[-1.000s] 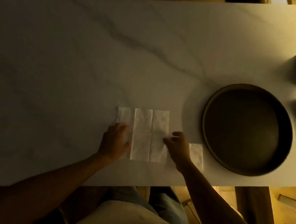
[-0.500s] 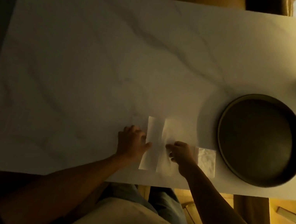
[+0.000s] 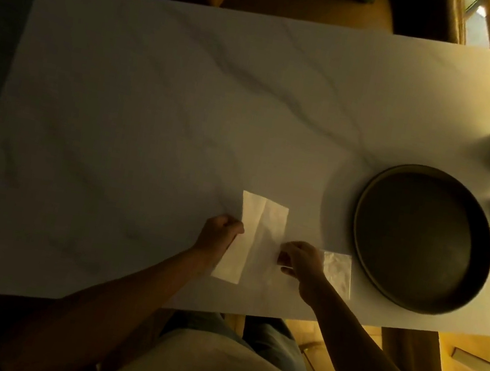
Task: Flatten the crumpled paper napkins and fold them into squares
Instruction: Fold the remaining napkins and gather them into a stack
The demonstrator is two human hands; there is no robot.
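From the head view: white napkin (image 3: 256,235) lying in a long folded strip near the front edge of the marble table (image 3: 153,106). Left hand (image 3: 219,235) pinching its left side, right hand (image 3: 299,258) pinching its right side. Small folded napkin (image 3: 337,272) just beside the dark round tray (image 3: 421,239).

The scene is dimly lit with a warm yellow cast. Light is received from the right, well beyond the fingers (image 3: 286,249) of the right hand (image 3: 302,263), where the table (image 3: 153,106) edge glows brightest. The table surface far left of the fingers is sunk in grey shadow. A soft shadow is thrown leftward by the dark round tray (image 3: 421,239). The napkin (image 3: 256,235) between the hands is seen as a pale patch. Fine detail is softened by grain, and straight table edges are bowed by wide-angle distortion.
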